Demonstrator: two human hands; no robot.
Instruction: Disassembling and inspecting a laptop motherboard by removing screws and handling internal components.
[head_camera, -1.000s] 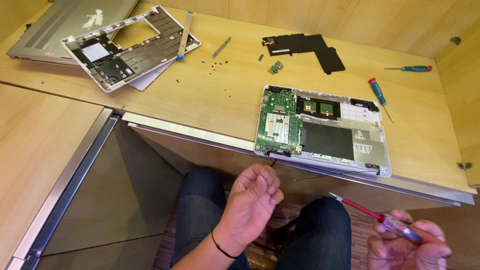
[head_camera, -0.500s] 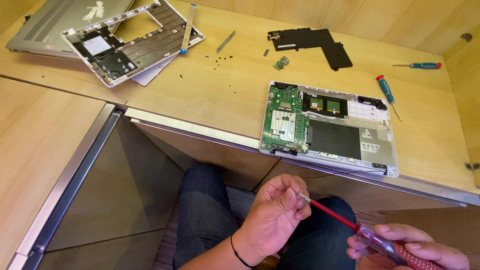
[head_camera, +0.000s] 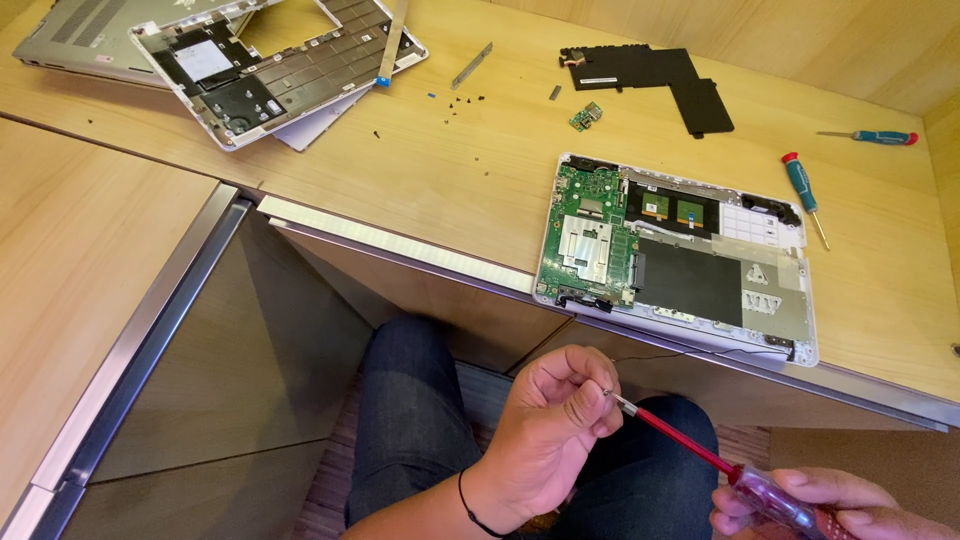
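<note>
Head view: wooden desk (head_camera: 450, 190), opened laptop (head_camera: 680, 255); left fingers (head_camera: 585, 385) pinching red screwdriver (head_camera: 700, 455) tip, right hand (head_camera: 815, 505) around handle.

The left hand (head_camera: 550, 435) is held low over the lap, palm turned inward, its fingers (head_camera: 585, 385) curled and pinched together at the tips, a thin dark band around the wrist. The right hand (head_camera: 820, 505) sits at the lower right edge of view, partly cut off, fingers wrapped closed in a grip. The two hands are near each other but apart.

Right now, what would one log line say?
left hand: pinching screwdriver tip | right hand: gripping red screwdriver handle | opened laptop: on desk
</note>
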